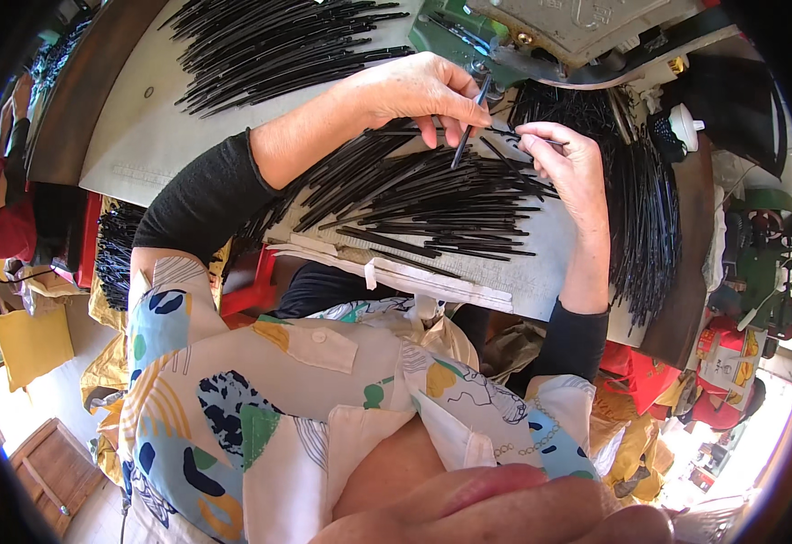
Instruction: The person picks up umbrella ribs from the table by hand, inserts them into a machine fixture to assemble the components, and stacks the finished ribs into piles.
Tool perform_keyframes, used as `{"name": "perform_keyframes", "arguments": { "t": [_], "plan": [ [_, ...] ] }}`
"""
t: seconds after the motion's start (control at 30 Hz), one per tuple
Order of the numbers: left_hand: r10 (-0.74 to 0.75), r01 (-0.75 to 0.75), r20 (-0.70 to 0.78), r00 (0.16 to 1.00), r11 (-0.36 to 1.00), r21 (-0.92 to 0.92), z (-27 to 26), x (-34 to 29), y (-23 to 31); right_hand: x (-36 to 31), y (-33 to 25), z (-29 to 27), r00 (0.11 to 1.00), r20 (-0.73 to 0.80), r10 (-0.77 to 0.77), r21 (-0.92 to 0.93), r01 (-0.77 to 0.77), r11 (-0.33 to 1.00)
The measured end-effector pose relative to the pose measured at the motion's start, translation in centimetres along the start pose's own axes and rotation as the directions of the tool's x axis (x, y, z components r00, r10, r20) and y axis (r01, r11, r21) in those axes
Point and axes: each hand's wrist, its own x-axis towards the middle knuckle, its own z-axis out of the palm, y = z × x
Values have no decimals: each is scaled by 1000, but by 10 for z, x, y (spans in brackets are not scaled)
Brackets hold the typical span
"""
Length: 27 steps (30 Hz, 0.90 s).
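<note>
My left hand (432, 95) is closed, its thumb and forefinger pinching a slim black stick (462, 148) that slants downward. Facing it from the right, my right hand (567, 163) is closed in a pinch. A thin dark piece (503, 132) runs from its fingertips toward the left hand; its exact kind is too small to tell. Below both hands lies a loose fan of black rods (450, 204) on the pale metal tabletop (546, 272). Behind them stands a green machine (455, 41) with a grey metal cover (586, 27).
A large bundle of black rods (269, 50) lies at the far left. Another bundle (641, 218) hangs over the table's right side. A white strip (396, 272) lines the near edge. Another person's red sleeve (1, 218) shows at far left.
</note>
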Motion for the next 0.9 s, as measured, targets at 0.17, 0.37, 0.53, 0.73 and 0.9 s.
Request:
{"name": "perform_keyframes", "arguments": {
  "t": [0.17, 0.37, 0.53, 0.73, 0.9],
  "plan": [
    [-19, 21, 31, 999, 998, -56, 2, -1, 1, 0, 5, 0, 999, 42, -10, -3, 10, 1000],
    [8, -4, 22, 1000, 984, -179, 3, -1, 3, 2, 12, -8, 994, 96, -43, -20, 45, 999],
    [74, -133, -182, 981, 932, -338, 0, -1, -2, 5, 13, -10, 986, 85, -143, -63, 149, 987],
    [152, -261, -284, 947, 878, -400, -1, 4, -6, 5, 17, -16, 993, 93, -70, -128, 82, 988],
    [215, -346, -342, 915, 852, -392, -4, 4, -6, 2, 21, -13, 959, 74, -275, -398, 281, 873]
  ]
}}
